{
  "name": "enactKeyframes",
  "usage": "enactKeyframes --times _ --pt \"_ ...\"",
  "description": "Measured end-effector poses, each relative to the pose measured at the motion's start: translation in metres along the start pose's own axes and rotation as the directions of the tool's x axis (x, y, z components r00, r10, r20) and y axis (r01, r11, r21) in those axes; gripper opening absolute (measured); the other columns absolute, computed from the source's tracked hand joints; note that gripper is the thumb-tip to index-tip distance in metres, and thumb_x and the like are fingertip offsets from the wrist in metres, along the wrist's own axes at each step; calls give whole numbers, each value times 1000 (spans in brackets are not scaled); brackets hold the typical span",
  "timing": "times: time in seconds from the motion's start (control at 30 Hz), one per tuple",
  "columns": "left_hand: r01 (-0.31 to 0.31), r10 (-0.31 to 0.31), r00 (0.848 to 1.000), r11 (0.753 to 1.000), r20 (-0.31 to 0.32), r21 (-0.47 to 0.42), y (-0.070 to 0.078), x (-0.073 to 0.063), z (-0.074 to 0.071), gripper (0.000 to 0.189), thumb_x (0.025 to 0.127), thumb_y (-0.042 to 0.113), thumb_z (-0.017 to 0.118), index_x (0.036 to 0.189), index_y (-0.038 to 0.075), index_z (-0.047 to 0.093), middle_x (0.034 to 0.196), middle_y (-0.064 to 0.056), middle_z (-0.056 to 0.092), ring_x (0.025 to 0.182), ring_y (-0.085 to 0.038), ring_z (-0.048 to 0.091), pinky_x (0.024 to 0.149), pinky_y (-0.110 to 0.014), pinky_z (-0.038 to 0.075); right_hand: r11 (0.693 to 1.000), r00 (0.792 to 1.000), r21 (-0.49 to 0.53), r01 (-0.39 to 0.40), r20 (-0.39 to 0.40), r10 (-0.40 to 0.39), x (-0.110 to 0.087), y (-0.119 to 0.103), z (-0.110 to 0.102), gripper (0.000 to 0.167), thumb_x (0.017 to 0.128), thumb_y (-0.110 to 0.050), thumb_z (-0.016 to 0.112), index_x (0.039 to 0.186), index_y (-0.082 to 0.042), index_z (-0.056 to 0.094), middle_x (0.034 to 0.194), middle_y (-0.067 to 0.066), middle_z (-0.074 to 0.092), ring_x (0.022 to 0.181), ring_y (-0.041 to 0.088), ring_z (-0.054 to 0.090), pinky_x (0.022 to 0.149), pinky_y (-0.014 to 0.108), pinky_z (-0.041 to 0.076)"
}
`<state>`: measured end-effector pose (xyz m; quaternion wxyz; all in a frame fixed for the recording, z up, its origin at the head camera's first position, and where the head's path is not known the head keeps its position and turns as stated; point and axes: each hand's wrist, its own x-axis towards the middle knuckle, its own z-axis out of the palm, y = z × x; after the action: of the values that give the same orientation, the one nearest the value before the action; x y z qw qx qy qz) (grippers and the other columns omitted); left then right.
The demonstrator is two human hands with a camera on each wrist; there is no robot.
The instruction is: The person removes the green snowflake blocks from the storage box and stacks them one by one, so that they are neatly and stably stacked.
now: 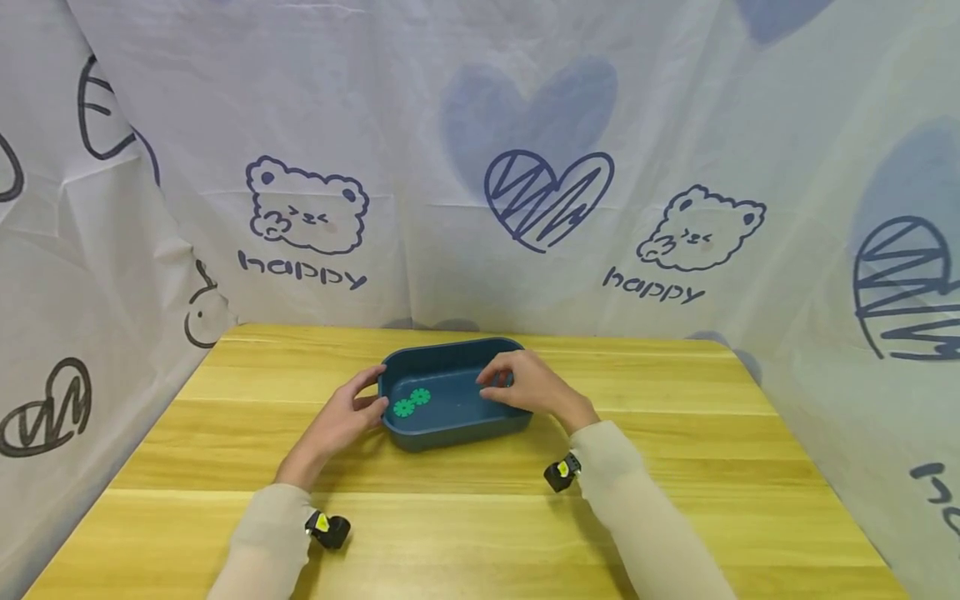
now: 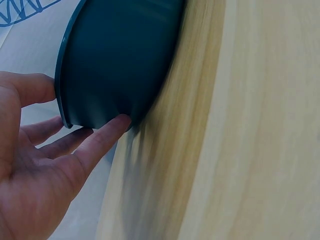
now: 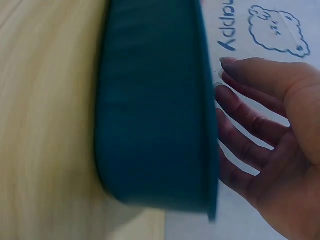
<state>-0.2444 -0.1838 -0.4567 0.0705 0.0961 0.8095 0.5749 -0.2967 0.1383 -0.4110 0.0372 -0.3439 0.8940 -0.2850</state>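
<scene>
A dark blue plastic tub [image 1: 453, 439] stands on the table. Two flat green flower-shaped pieces [image 1: 404, 407] lie side by side at its left end. My left hand [image 1: 347, 421] holds the tub's left end, thumb and fingers spread about the outer wall; the left wrist view shows the fingers [image 2: 102, 140] against that wall. Over the tub's right end hangs my right hand [image 1: 525, 383], its fingers bent and nothing clearly seen between the fingertips. A small red spot [image 1: 502, 379] shows between thumb and forefinger, too small to identify.
The wooden table [image 1: 450, 533] extends in front of and beside the tub. A white cloth [image 1: 420, 275] printed with bears and hearts hangs behind and at both sides. Each wrist wears a small black camera [image 1: 330, 530].
</scene>
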Motion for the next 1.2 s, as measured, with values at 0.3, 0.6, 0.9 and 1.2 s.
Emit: enactKeyframes --times 0.3,0.6,0.9,1.2 --pt "-5 5 1000 1000 7 3 0 0 0 60 107 7 50 162 5 26 166 -29 26 144 -51 44 105 -47 57 1000 999 17 -12 37 11 21 -8 28 19 96 -16 74 112 -6 78 112 7 75 93 18 70 82 26 59" --pt "0 0 1000 1000 7 -6 0 -1 -1 60 107 8 50 162 6 26 166 -28 25 145 -50 44 105 -46 57 999 997 15 -49 68 48 39 -15 52 21 94 -14 76 112 -6 77 112 10 75 95 21 70 84 32 60" --pt "-7 7 1000 1000 18 -2 0 0 -1 60 107 8 50 163 7 26 166 -28 25 145 -51 44 105 -45 57 999 995 -4 -50 84 50 58 -18 64 26 93 -12 77 117 -4 75 121 12 71 103 25 71 91 34 61" --pt "-6 7 1000 1000 27 -16 0 1 -1 61 107 8 50 163 6 25 166 -28 24 145 -50 43 104 -42 58 999 994 -26 -48 100 50 74 -18 75 30 91 -10 78 121 -5 74 126 12 70 106 26 72 96 35 60"
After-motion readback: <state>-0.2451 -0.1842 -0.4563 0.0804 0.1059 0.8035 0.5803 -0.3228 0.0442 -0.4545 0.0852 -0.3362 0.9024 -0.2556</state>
